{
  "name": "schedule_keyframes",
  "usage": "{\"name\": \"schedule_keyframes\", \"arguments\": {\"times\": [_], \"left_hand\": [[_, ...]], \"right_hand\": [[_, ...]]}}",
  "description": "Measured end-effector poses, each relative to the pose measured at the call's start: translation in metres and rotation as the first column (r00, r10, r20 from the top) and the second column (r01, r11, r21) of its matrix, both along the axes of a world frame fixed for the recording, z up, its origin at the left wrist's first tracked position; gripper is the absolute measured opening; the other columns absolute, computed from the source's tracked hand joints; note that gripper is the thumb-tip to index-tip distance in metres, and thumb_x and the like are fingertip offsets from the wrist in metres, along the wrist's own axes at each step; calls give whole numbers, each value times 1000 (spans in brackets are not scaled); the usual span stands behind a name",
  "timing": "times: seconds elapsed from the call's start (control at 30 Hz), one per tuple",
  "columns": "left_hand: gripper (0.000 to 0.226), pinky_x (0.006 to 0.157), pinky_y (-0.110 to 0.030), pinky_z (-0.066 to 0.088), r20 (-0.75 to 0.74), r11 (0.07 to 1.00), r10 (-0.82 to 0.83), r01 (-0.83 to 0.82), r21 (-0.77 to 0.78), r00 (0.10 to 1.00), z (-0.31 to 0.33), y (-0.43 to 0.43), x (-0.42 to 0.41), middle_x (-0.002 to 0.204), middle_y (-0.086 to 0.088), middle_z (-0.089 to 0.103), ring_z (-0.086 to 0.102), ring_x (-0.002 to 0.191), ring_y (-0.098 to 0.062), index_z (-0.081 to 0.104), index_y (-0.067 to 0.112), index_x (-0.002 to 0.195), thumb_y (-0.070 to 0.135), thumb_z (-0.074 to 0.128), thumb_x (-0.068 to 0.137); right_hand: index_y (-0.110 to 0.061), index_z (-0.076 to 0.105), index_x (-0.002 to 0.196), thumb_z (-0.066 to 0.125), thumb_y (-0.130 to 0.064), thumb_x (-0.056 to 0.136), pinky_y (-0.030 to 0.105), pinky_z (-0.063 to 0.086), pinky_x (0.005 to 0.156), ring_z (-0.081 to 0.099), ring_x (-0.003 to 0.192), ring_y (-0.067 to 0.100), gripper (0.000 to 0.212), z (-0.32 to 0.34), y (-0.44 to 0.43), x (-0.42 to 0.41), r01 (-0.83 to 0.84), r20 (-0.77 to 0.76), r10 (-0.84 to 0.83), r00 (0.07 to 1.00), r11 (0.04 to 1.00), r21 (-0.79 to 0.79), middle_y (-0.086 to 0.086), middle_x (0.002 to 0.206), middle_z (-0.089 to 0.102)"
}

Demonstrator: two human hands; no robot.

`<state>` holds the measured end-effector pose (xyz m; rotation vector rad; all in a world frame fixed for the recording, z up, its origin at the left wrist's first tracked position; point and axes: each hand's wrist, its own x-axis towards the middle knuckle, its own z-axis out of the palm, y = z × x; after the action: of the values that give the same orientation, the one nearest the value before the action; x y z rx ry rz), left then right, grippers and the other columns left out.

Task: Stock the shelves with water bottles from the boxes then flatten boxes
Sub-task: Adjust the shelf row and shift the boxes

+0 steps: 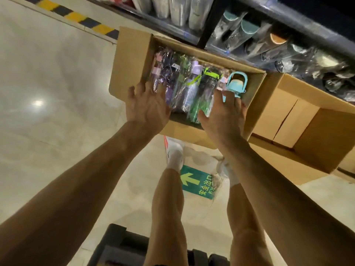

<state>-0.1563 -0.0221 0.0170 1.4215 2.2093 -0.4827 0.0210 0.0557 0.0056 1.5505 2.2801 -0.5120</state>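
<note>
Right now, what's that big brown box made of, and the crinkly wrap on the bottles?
The big brown box looks like matte cardboard: dull tan, creased flaps. The crinkly wrap on the bottles seems thin clear plastic film: it wrinkles and glints.

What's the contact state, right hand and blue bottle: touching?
Touching. Head view: the right hand wraps its fingers over the blue bottle just below its lid; blue shows between the fingers, no gap.

glossy pale floor (48, 73) | light glare (37, 103) | yellow-black hazard stripe (75, 16) | green arrow floor sign (196, 181)
</note>
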Motion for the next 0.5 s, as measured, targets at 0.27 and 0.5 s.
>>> {"name": "schedule_keyframes", "arguments": {"times": [0.27,0.5], "left_hand": [[57,102,-51,44,-65,997,-24,19,-81,998,-110,3,-11,135,-17,55,54,118,-35,43,16,141,49,55,96],[78,102,-55,43,-131,984,-85,62,-169,988,-186,28,-15,136,-24,48,50,119,-40,17,7,157,55,41,100]], "right_hand": [[-15,42,149,67,-58,90,60,40,114,51,135,40,77,-107,-3,-2,23,69,-20,997,999,-45,19,146,51],[-10,37,150,64,-61,92,59,39,115,49,138,42,82,-174,13,1,84,84,-77,994,992,-91,20,149,49]]}}
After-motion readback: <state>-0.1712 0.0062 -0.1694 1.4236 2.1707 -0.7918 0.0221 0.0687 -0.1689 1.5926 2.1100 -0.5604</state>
